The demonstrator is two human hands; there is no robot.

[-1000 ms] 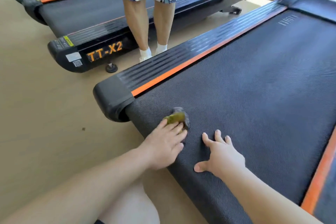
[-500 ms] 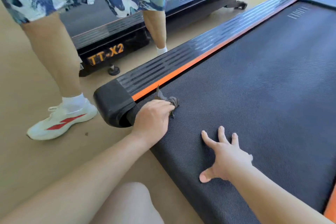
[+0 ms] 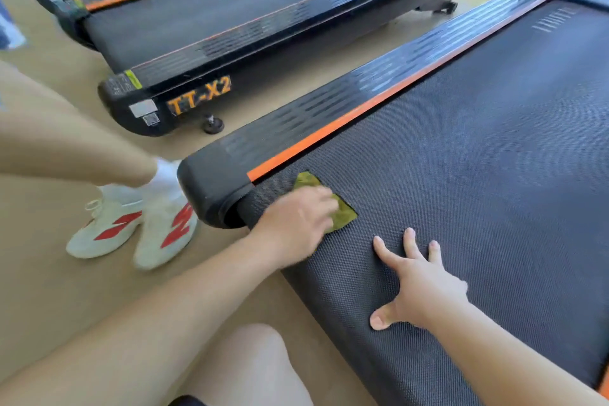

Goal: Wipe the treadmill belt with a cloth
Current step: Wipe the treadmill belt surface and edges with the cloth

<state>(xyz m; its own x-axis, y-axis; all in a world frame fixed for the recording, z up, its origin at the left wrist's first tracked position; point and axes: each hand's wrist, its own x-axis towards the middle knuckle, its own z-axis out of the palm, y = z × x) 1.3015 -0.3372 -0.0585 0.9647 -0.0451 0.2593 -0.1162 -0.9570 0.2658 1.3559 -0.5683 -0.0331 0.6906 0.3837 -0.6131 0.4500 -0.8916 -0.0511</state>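
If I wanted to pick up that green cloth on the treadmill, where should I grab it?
Pinch the free corner of the cloth that pokes out past the left hand, coming down from the middle of the belt. The cloth lies flat there, and the hand covers the rest.

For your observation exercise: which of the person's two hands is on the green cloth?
The left hand lies on the flat green cloth; the right hand rests bare on the black textured treadmill belt, fingers spread.

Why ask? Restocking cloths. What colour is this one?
Olive green; the cloth shows in the head view.
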